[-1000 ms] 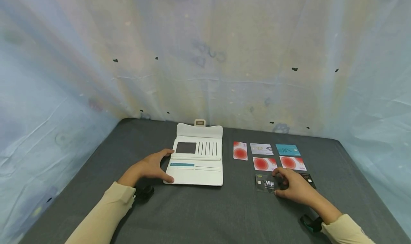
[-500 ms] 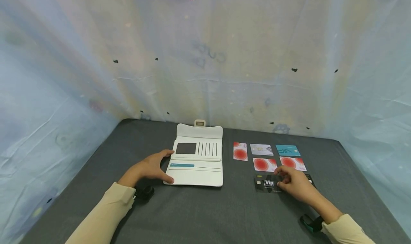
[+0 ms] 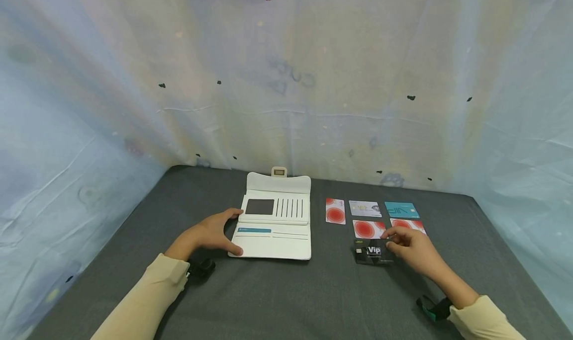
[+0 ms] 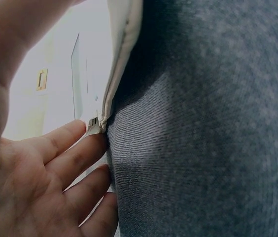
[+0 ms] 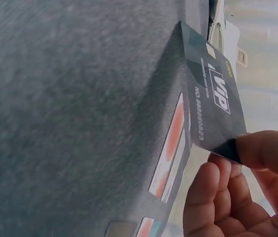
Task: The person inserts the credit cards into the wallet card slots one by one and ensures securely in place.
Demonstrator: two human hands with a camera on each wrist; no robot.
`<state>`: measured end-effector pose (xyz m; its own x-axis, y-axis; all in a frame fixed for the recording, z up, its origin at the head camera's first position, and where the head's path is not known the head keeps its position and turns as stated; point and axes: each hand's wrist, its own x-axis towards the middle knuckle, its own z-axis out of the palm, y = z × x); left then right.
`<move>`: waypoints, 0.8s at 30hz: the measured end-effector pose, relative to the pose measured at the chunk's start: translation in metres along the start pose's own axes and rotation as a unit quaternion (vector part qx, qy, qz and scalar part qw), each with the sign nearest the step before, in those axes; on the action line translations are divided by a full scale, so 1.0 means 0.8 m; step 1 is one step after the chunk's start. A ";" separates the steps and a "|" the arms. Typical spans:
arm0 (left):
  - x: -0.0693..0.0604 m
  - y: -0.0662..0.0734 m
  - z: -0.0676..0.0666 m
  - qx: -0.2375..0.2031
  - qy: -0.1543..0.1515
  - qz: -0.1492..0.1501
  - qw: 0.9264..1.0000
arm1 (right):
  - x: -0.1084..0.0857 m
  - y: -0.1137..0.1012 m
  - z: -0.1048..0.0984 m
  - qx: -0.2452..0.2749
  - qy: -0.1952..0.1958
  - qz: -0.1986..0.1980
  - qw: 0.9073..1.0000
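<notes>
My right hand (image 3: 413, 250) pinches a black Vip card (image 3: 372, 251) between thumb and fingers at its right end. In the right wrist view the card (image 5: 212, 91) is tilted up off the cloth and casts a shadow. An unfolded white wallet (image 3: 291, 245) lies left of the cards, with a dark window, several slits and a teal card (image 3: 254, 229) tucked into a lower slot. My left hand (image 3: 209, 233) rests at the wallet's left edge, thumb on the lower corner, index finger by the upper panel. Its fingers (image 4: 75, 160) look fairly straight, touching the wallet's edge (image 4: 121, 59).
Beyond my right hand lie red-and-white cards (image 3: 334, 212), a silver card (image 3: 364, 209) and a teal VIP card (image 3: 402, 210). A dark card (image 5: 121, 229) shows low in the right wrist view. Grey cloth (image 3: 286, 300) covers the table; a pale curtain (image 3: 286, 91) hangs behind.
My right hand has taken hold of the black Vip card and raised it from the cloth, slightly away from me. The left hand and the wallet have stayed put.
</notes>
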<state>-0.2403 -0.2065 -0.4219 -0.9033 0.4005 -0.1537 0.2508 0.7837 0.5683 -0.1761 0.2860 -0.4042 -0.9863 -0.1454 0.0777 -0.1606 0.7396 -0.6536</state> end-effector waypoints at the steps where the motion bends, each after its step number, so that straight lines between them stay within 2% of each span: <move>1: 0.000 0.000 0.000 0.000 0.000 0.000 1.000 | 0.001 -0.001 0.000 0.005 0.001 0.003 1.000; 7: 0.000 0.000 0.000 0.001 -0.002 -0.003 1.000 | 0.005 -0.008 0.001 0.021 0.003 0.012 1.000; 19: 0.001 -0.001 0.000 0.003 0.000 -0.005 1.000 | 0.019 -0.027 0.012 0.066 -0.003 -0.025 0.998; 24: 0.001 -0.002 0.001 0.005 0.000 -0.004 1.000 | 0.024 -0.035 0.018 0.074 -0.007 -0.021 0.997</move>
<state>-0.2410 -0.2069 -0.4236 -0.9052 0.3944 -0.1581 0.2474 0.7917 0.5586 -0.1898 0.2531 -0.3949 -0.9782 -0.1837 0.0969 -0.1927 0.6277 -0.7542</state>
